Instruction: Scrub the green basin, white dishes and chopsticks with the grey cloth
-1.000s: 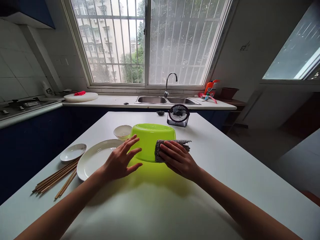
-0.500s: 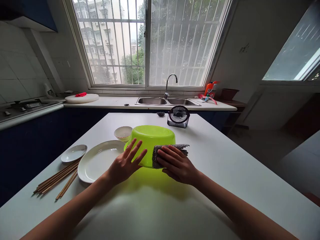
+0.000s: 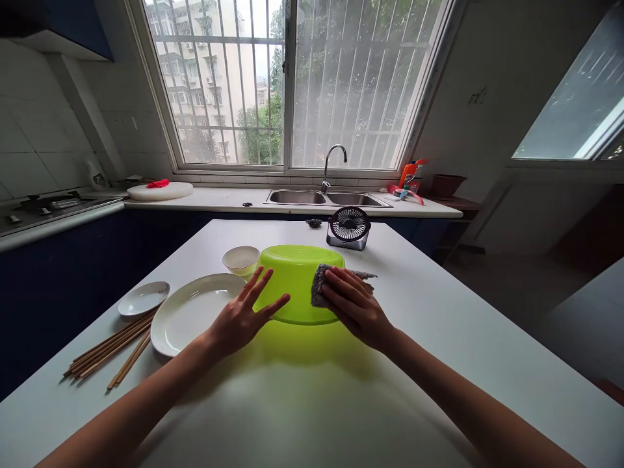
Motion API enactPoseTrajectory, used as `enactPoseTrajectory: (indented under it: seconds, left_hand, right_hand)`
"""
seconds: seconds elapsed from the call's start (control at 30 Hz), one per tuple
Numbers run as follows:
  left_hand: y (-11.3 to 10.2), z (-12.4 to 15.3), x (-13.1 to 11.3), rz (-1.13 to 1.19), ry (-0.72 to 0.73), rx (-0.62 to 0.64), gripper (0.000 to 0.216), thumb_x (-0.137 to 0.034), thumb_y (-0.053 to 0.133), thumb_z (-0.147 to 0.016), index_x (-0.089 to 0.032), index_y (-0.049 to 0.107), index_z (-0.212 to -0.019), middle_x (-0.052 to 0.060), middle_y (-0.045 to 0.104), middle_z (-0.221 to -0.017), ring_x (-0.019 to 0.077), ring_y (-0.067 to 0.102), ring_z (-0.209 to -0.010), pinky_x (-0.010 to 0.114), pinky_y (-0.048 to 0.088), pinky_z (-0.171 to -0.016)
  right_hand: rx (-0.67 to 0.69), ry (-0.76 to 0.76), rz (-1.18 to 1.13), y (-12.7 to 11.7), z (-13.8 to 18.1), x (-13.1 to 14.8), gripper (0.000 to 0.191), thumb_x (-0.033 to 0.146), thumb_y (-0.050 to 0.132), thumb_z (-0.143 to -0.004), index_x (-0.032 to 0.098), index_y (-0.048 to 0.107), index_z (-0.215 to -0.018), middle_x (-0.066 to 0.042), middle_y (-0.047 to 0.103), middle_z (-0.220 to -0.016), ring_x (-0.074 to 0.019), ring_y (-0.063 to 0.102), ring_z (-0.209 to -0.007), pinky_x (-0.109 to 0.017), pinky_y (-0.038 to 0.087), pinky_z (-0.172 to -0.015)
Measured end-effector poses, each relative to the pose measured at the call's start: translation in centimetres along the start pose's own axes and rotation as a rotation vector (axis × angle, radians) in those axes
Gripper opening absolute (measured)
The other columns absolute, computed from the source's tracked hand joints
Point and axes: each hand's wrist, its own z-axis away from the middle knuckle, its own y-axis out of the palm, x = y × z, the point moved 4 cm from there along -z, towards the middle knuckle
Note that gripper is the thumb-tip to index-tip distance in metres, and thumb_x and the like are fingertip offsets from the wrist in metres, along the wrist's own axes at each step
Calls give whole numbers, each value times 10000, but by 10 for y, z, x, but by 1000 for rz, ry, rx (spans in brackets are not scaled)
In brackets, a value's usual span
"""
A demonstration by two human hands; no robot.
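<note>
A bright green plastic basin (image 3: 292, 292) stands upside down on the white table in front of me. Against its left side rests my left hand (image 3: 244, 312), open with the fingers spread. My right hand (image 3: 358, 309) presses a grey cloth (image 3: 319, 286) to the basin's right side, fingers over the cloth. Part of the cloth sticks out beyond the fingers to the right. Left of the basin lie a large white oval plate (image 3: 190, 312), a small white bowl (image 3: 241, 260), a small dish (image 3: 143, 299) and several wooden chopsticks (image 3: 112, 344).
A small black fan (image 3: 349, 224) stands at the table's far edge beside a dark scouring pad (image 3: 314, 223). Behind are a double sink (image 3: 297, 197) with a faucet (image 3: 325, 185), a round white board (image 3: 160, 192) and an orange bottle (image 3: 408, 172). A stove (image 3: 53, 205) is far left.
My right hand has slid the cloth up and to the right along the basin's side. The basin has shifted slightly right. My left hand stays at its left side, fingers spread.
</note>
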Motion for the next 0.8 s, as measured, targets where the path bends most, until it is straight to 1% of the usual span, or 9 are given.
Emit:
enactPoseTrajectory:
  seconds: [0.1,0.2,0.27,0.37,0.43,0.5,0.57,0.7,0.8]
  left_hand:
    - [-2,-1,7,51,8,14,744,-84,513,-953,-363,210,-1573,123,62,-1684,418,231,-1499,438,636,-876]
    - [-4,1,14,89,21,15,721,-86,512,-956,-361,242,-1565,112,58,-1686,406,219,-1507,480,607,-938]
    - [-6,3,19,116,24,11,704,-86,500,-962,-363,253,-1560,104,55,-1687,395,205,-1514,504,585,-973]
    - [-6,6,22,148,30,12,683,-106,494,-975,-374,257,-1556,99,59,-1687,387,200,-1518,536,557,-1002]
    - [-6,7,23,160,38,8,664,-134,518,-973,-373,287,-1548,107,82,-1683,397,223,-1509,555,544,-1012]
    - [-6,8,23,173,43,-3,645,-162,552,-964,-366,330,-1534,116,114,-1678,403,252,-1499,568,531,-1025]
    - [-5,9,25,200,29,-5,638,-169,564,-961,-370,345,-1525,112,134,-1674,392,255,-1501,563,526,-1034]
    - [-2,12,32,254,-36,24,653,-158,532,-975,-395,297,-1535,98,111,-1679,365,223,-1516,563,503,-1058]
    - [-3,13,37,264,-58,39,651,-160,533,-975,-390,296,-1537,103,117,-1678,353,266,-1504,541,497,-1069]
  right_hand:
    - [66,-99,-11,0,-4,13,525,141,475,-1007,190,402,-1524,-132,601,-1410,-263,421,-1433,-500,429,-1153]
    - [76,-111,-18,-1,-5,13,515,146,446,-1017,200,398,-1527,-121,595,-1419,-255,434,-1425,-487,438,-1149]
    - [41,-52,-26,-1,-4,4,534,134,466,-1008,236,401,-1528,-118,552,-1463,-264,450,-1414,-496,442,-1146]
    - [-58,132,-71,-3,1,-15,540,118,500,-995,279,439,-1507,-109,482,-1522,-276,464,-1404,-501,451,-1140]
    - [-117,249,-127,-3,4,-26,523,119,512,-992,285,471,-1486,-103,472,-1531,-277,476,-1395,-492,460,-1136]
    - [-148,305,-167,-2,6,-30,515,119,517,-991,283,483,-1478,-100,475,-1530,-279,480,-1392,-487,463,-1135]
    - [-146,288,-162,-2,6,-28,534,105,523,-984,288,474,-1483,-99,465,-1536,-281,463,-1404,-491,455,-1139]
    - [-71,137,-102,-4,2,-11,582,88,529,-970,293,436,-1507,-97,470,-1532,-280,439,-1421,-507,432,-1151]
    - [14,32,-72,-5,0,-1,578,184,555,-977,243,399,-1531,-135,496,-1508,-294,446,-1415,-521,431,-1145]
